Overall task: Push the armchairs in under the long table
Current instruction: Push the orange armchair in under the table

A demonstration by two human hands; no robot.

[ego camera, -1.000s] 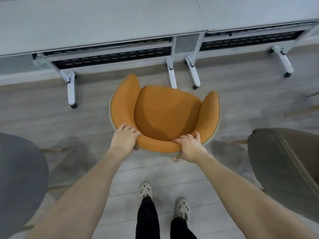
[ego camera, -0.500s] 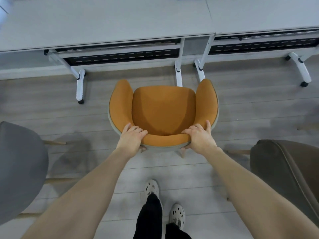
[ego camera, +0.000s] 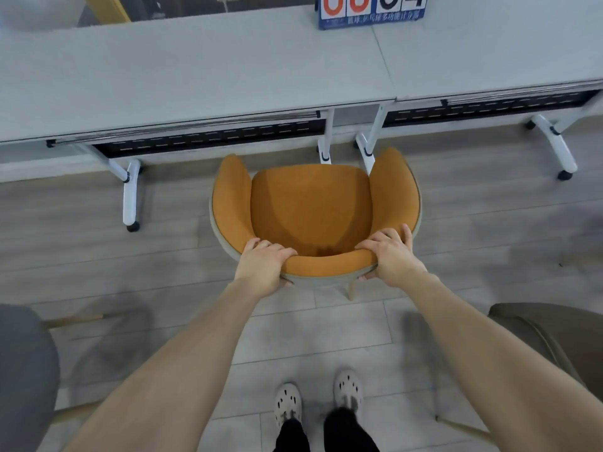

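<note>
An orange armchair [ego camera: 310,207] stands on the floor in front of the long grey table [ego camera: 195,76], its open front facing the table edge. The armrest tips lie close to the white table legs [ego camera: 365,148] where two table sections meet. My left hand [ego camera: 262,264] grips the left end of the curved backrest, fingers over the top. My right hand [ego camera: 388,254] grips the right end the same way. The seat is still out in front of the table, not under it.
A grey chair [ego camera: 23,370] stands at my left and a brown armchair [ego camera: 561,337] at my right, both behind the orange one. A flip scoreboard [ego camera: 370,9] sits on the table. Wheeled white table legs [ego camera: 130,190] stand left and far right [ego camera: 554,148].
The orange armchair has turned square to the table and moved forward toward it. Both hands stayed on the backrest. My feet have stepped forward.
</note>
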